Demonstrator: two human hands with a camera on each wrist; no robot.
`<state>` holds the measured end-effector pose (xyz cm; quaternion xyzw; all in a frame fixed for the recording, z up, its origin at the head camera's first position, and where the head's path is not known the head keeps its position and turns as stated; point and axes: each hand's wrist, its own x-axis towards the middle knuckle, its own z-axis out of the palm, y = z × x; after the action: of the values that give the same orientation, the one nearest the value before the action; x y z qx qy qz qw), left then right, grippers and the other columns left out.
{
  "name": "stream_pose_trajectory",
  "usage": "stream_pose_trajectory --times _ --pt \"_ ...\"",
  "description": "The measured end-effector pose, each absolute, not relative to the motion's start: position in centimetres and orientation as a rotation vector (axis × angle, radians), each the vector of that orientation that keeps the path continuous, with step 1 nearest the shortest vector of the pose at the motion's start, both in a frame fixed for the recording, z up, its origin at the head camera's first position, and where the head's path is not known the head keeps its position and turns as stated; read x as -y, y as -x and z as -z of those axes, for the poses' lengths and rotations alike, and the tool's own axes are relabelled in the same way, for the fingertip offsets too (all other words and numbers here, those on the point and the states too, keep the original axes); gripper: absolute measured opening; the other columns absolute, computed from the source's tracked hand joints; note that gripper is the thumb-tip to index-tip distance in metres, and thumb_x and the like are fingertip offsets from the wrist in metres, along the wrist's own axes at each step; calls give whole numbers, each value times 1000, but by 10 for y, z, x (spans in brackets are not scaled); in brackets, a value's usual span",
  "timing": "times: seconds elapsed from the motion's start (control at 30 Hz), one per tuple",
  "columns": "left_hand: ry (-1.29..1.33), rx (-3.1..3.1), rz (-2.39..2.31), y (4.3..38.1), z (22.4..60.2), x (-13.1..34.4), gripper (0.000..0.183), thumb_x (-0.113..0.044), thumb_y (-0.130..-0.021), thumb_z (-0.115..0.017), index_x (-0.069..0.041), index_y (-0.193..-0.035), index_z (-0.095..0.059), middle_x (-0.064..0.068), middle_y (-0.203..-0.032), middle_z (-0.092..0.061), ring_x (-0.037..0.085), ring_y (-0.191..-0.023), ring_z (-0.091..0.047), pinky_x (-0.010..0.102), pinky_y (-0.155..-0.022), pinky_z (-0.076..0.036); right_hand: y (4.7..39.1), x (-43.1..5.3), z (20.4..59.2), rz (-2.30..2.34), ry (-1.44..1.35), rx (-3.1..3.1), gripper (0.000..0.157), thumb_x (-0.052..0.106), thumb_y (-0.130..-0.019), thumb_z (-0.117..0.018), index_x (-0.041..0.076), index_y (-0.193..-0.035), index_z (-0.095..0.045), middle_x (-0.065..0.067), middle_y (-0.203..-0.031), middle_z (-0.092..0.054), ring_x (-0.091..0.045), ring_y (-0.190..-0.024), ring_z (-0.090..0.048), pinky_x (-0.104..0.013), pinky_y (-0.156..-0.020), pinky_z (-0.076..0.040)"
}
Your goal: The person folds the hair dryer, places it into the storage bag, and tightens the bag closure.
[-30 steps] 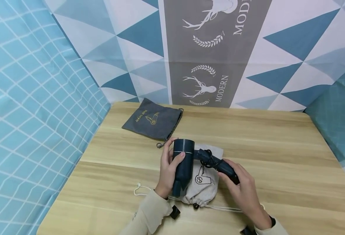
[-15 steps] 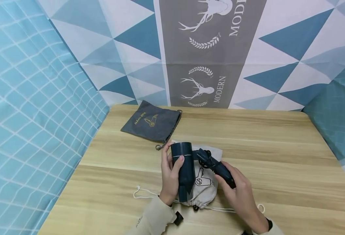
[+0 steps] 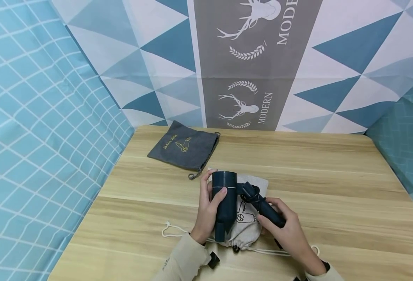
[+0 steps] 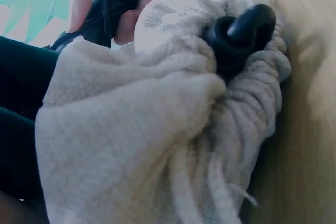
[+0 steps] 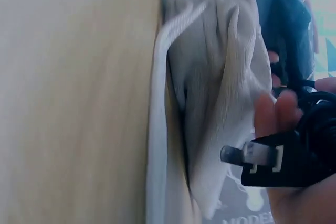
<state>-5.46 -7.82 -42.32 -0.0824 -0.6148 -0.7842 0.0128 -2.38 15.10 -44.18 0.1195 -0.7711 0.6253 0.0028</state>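
Note:
My left hand (image 3: 206,214) grips the barrel of a dark navy folding hair dryer (image 3: 225,210), thumb across its front. In the head view the barrel points toward the far side of the table. My right hand (image 3: 291,230) holds the dryer's handle (image 3: 271,214), which slants down to the right from the hinge. A black cord (image 3: 253,198) is wound around the handle. A black two-prong plug (image 5: 278,158) sticks out by the right fingers in the right wrist view. Behind the dryer lies a beige drawstring pouch (image 3: 252,234), partly hidden, printed with a hair dryer.
A dark grey drawstring pouch (image 3: 189,146) with gold hair dryer print lies at the table's far left. White drawstrings (image 3: 271,251) spread to both sides of the beige pouch, with a black cord stopper (image 4: 236,38) at its neck. Patterned cloth (image 3: 238,70) stands behind the wooden table (image 3: 333,175).
Both hands have shifted slightly with the dryer, lately to the right. The handle slants a little more steeply, and the right fingers have shifted on it. Both pouches stay put.

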Motion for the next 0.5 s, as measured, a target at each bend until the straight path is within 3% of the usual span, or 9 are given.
stream_pose_trajectory --times 0.17,0.37,0.5 --pt "274 1931 2457 54 422 76 53 -31 -105 -48 -28 -152 -22 15 -137 -48 31 -101 -63 41 -80 -55 23 -154 440 -2228 -447 2346 51 3 -100 -57 10 -147 -40 -20 -75 -57 -25 -48 -57 -39 -43 -50" --pt "259 1882 2609 55 420 80 53 -41 -107 -39 -27 -154 -21 17 -143 -43 25 -110 -59 37 -87 -50 24 -160 437 -2163 -501 2390 50 2 -100 -57 11 -146 -42 -21 -83 -58 -20 -47 -53 -35 -39 -45" --pt "271 1743 2788 54 420 82 54 -47 -107 -37 -22 -153 -25 24 -139 -46 26 -99 -65 38 -81 -53 25 -162 434 -2143 -589 2430 49 2 -99 -57 12 -146 -44 -19 -88 -60 -20 -48 -53 -35 -40 -46"
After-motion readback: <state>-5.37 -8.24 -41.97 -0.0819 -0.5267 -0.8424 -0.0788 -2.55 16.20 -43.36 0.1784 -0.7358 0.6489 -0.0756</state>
